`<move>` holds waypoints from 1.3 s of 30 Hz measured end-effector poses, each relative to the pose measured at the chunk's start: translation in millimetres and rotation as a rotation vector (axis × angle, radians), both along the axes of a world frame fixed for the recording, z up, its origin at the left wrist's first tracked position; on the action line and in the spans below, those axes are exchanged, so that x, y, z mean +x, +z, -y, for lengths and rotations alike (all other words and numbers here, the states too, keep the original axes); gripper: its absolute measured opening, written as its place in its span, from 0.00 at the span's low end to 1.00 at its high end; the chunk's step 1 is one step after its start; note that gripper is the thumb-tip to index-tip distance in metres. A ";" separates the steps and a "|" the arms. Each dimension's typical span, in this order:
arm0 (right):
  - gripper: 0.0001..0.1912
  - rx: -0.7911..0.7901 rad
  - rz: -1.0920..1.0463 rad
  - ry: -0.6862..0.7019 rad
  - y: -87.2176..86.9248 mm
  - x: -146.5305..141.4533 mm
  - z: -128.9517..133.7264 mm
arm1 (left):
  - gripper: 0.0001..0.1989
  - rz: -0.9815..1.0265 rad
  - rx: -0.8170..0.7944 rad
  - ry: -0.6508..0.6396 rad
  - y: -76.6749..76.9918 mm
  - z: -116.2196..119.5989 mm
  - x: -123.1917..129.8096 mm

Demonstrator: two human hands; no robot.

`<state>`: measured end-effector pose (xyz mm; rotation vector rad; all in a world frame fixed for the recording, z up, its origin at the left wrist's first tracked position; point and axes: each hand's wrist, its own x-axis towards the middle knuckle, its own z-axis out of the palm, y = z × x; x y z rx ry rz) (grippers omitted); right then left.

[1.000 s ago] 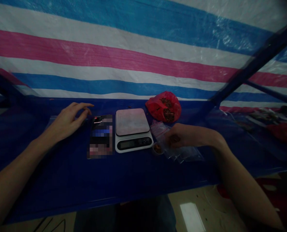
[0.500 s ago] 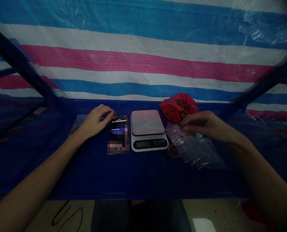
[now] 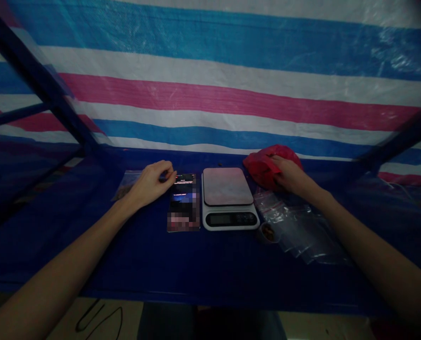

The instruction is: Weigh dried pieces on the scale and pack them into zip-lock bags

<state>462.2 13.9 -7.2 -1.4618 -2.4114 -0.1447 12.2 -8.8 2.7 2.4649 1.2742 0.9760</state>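
From the head camera, the right hand (image 3: 291, 175) rests on a crinkled red plastic bag (image 3: 263, 165) at the back of the blue desk (image 3: 161, 264), fingers curled into it; its contents are hidden here. Just in front lie clear zip bags (image 3: 298, 226) and a small round cup (image 3: 267, 232) of what may be brown bits. The left hand (image 3: 153, 182), loosely curled and holding nothing, touches the phone's (image 3: 184, 208) top corner beside a flat white scale (image 3: 229, 198).
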 end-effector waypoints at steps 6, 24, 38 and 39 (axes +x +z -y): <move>0.23 0.046 -0.051 -0.029 3.0 -0.3 15.2 | 0.21 -0.045 -0.009 0.039 2.7 -2.2 -2.9; 0.04 -0.351 -0.678 0.248 77.8 -19.4 83.1 | 0.19 -0.063 -0.070 0.084 8.2 -3.6 -5.9; 0.15 -0.961 -0.498 0.487 67.4 -45.7 94.2 | 0.59 -0.457 -0.180 -0.347 28.0 57.1 25.8; 0.14 -0.947 -0.493 0.487 66.9 -45.4 93.3 | 0.61 -0.484 -0.188 -0.351 26.0 55.6 25.4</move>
